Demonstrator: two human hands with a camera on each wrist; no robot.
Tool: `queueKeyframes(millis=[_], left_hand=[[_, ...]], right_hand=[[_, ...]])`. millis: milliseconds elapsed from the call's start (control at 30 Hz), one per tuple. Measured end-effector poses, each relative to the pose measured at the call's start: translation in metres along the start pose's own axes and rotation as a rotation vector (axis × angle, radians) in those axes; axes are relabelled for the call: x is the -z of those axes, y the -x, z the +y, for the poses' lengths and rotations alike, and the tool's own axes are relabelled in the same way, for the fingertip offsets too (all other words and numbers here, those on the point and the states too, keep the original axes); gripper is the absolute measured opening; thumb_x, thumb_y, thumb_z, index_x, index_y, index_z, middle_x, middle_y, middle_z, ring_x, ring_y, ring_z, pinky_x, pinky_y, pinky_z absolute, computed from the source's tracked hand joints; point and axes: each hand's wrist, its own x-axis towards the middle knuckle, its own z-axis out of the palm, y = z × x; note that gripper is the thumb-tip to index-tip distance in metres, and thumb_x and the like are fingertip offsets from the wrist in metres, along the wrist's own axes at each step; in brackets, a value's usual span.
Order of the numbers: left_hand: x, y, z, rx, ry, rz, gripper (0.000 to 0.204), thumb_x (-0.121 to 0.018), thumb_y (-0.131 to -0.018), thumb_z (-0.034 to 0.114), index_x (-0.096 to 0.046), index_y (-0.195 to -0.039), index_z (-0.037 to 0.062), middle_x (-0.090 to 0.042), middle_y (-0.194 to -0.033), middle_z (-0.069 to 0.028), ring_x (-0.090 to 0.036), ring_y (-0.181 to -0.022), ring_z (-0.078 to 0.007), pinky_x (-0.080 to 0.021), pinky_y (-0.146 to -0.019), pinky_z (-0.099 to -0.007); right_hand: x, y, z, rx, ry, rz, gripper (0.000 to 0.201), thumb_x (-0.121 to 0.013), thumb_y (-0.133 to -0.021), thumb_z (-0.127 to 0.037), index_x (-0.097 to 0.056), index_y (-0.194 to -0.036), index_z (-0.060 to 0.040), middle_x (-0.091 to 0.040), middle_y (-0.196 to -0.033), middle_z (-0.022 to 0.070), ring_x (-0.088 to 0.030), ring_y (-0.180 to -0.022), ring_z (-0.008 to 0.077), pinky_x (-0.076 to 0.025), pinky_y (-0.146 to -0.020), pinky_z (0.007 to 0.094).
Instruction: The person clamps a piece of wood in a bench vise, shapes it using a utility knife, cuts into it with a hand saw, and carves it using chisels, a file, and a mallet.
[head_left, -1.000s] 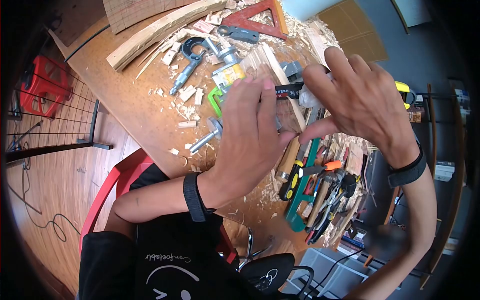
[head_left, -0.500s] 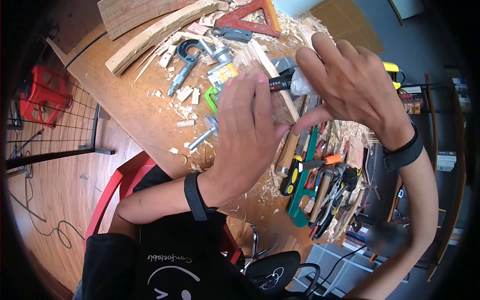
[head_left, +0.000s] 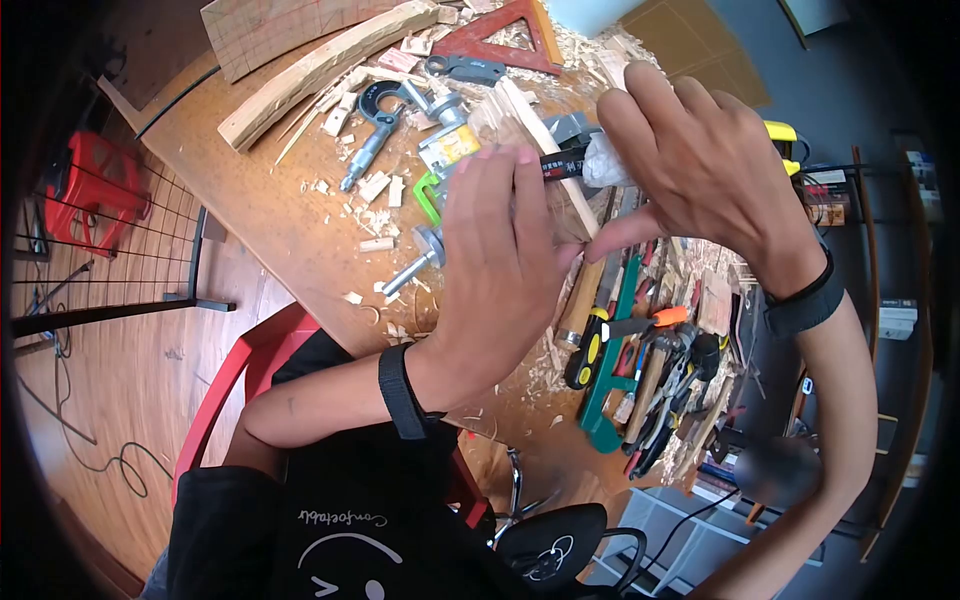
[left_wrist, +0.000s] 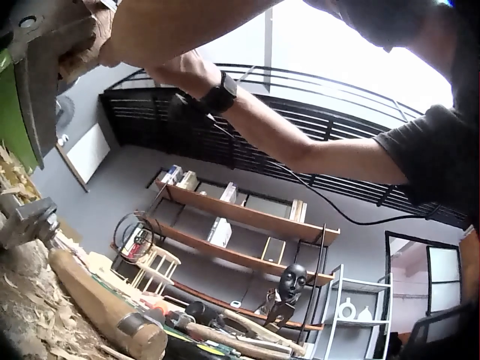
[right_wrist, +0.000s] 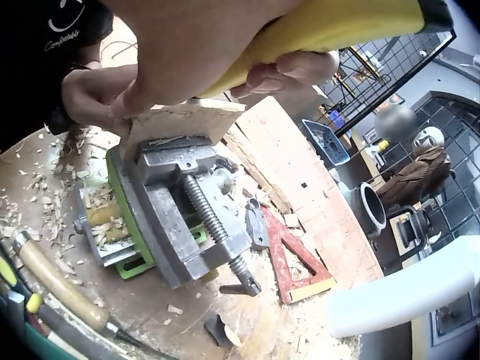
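Observation:
A wooden board [head_left: 580, 211] stands held in the metal vise [right_wrist: 171, 217], its pale edge up. My right hand [head_left: 695, 165] grips the yellow handle [right_wrist: 330, 39] of a knife-like tool. Its dark blade [head_left: 564, 165], printed with white characters, crosses the board. A crumpled white wrap [head_left: 606, 160] sits round the tool beside that hand's fingers. At the other end, my left hand [head_left: 490, 255] lies over the blade with fingers straight, fingertips right at it and hiding its tip. Both thumbs meet at the board's near edge.
A micrometer [head_left: 372, 145], a red triangle square [head_left: 490, 42] and a long curved timber [head_left: 320, 75] lie beyond. A wooden-handled chisel [right_wrist: 67, 289] and several hand tools, with a green tool [head_left: 605, 385] among them, lie to the right. Shavings are scattered about.
The right hand and blade have shifted slightly left and away from the body, partly along with the camera view. Both hands keep their places on the tool; the last half second shows little movement.

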Motion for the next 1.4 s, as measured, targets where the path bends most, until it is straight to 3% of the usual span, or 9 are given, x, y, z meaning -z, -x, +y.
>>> queueKeyframes(millis=[67, 333, 767, 933, 967, 1133, 1233, 1333, 1400], left_hand=[[0.0, 0.0, 0.0, 0.004, -0.008, -0.008, 0.097, -0.083, -0.067, 0.002, -0.031, -0.148, -0.0059, -0.038, -0.138, -0.0239, -0.042, -0.128, -0.0429, -0.036, -0.106, -0.0501], [-0.01, 0.008, 0.002, -0.063, 0.004, 0.064, 0.077, -0.08, -0.071, 0.002, -0.044, -0.138, -0.0059, -0.047, -0.127, -0.0215, -0.049, -0.119, -0.0411, -0.039, -0.101, -0.0506], [0.007, 0.009, 0.004, -0.105, 0.025, -0.033, 0.058, -0.081, -0.073, 0.007, -0.053, -0.122, 0.0008, -0.053, -0.113, -0.0147, -0.05, -0.107, -0.0337, -0.038, -0.093, -0.0453], [0.039, 0.009, -0.008, -0.009, 0.22, -0.107, 0.043, -0.083, -0.073, 0.01, -0.062, -0.112, 0.008, -0.057, -0.112, -0.0099, -0.049, -0.109, -0.0308, -0.037, -0.094, -0.0433], [0.051, 0.003, -0.015, -0.062, 0.122, -0.169, 0.035, -0.079, -0.078, 0.005, -0.064, -0.109, 0.0055, -0.06, -0.105, -0.0107, -0.054, -0.099, -0.0289, -0.041, -0.087, -0.0396], [0.08, -0.007, -0.064, -0.162, 0.239, -0.355, 0.04, -0.057, -0.08, -0.017, -0.06, -0.117, -0.0007, -0.064, -0.099, -0.0149, -0.06, -0.075, -0.0269, -0.049, -0.073, -0.0349], [0.088, -0.014, -0.084, -0.048, 0.297, -0.376, 0.061, -0.038, -0.076, -0.025, -0.051, -0.132, -0.0053, -0.063, -0.118, -0.0198, -0.065, -0.102, -0.0303, -0.05, -0.095, -0.0387], [0.09, -0.024, -0.102, -0.023, 0.247, -0.294, 0.066, -0.033, -0.076, -0.028, -0.051, -0.135, -0.003, -0.06, -0.131, -0.0181, -0.063, -0.116, -0.0278, -0.045, -0.105, -0.036], [0.097, -0.033, -0.106, -0.012, 0.197, -0.308, 0.061, -0.033, -0.082, -0.027, -0.051, -0.134, -0.0025, -0.06, -0.131, -0.017, -0.061, -0.121, -0.0265, -0.041, -0.109, -0.0356]], right_hand=[[-0.002, 0.0, 0.0, 0.01, 0.006, 0.017, 0.089, -0.057, -0.054, -0.084, -0.049, -0.101, -0.0076, -0.047, -0.091, 0.0093, -0.06, -0.072, 0.0245, -0.051, -0.062, 0.0323], [-0.006, 0.014, -0.008, 0.039, -0.074, -0.012, 0.067, -0.056, -0.072, -0.072, -0.051, -0.092, -0.0076, -0.044, -0.084, 0.0073, -0.056, -0.067, 0.0222, -0.047, -0.057, 0.0323], [-0.011, 0.031, -0.011, 0.113, -0.073, 0.17, 0.055, -0.064, -0.082, -0.063, -0.048, -0.082, -0.0101, -0.046, -0.08, 0.0045, -0.053, -0.058, 0.0159, -0.044, -0.049, 0.0267], [-0.014, 0.058, -0.014, -0.199, -0.467, 0.155, 0.055, -0.081, -0.072, -0.053, -0.053, -0.083, -0.0066, -0.053, -0.078, 0.008, -0.059, -0.059, 0.0245, -0.048, -0.052, 0.0334], [-0.015, 0.061, -0.018, -0.3, -0.557, 0.219, 0.044, -0.086, -0.074, -0.034, -0.054, -0.083, -0.0055, -0.054, -0.075, 0.0108, -0.06, -0.062, 0.0294, -0.049, -0.055, 0.036], [-0.048, 0.077, -0.044, -0.645, -0.841, 0.292, 0.02, -0.074, -0.079, -0.006, -0.055, -0.087, -0.0045, -0.058, -0.074, 0.0155, -0.061, -0.065, 0.0349, -0.048, -0.058, 0.0379], [-0.06, 0.076, -0.068, -0.745, -1.003, 0.312, 0.024, -0.073, -0.085, -0.003, -0.05, -0.081, -0.004, -0.051, -0.061, 0.0082, -0.052, -0.054, 0.016, -0.04, -0.053, 0.0314], [-0.058, 0.072, -0.086, -0.85, -1.147, 0.302, 0.025, -0.074, -0.087, -0.005, -0.05, -0.081, -0.0042, -0.048, -0.061, 0.0051, -0.045, -0.057, 0.0113, -0.038, -0.054, 0.0295], [-0.055, 0.071, -0.093, -0.937, -1.185, 0.243, 0.025, -0.075, -0.088, -0.015, -0.054, -0.084, -0.0033, -0.052, -0.066, 0.0093, -0.049, -0.058, 0.0166, -0.042, -0.057, 0.0301]])
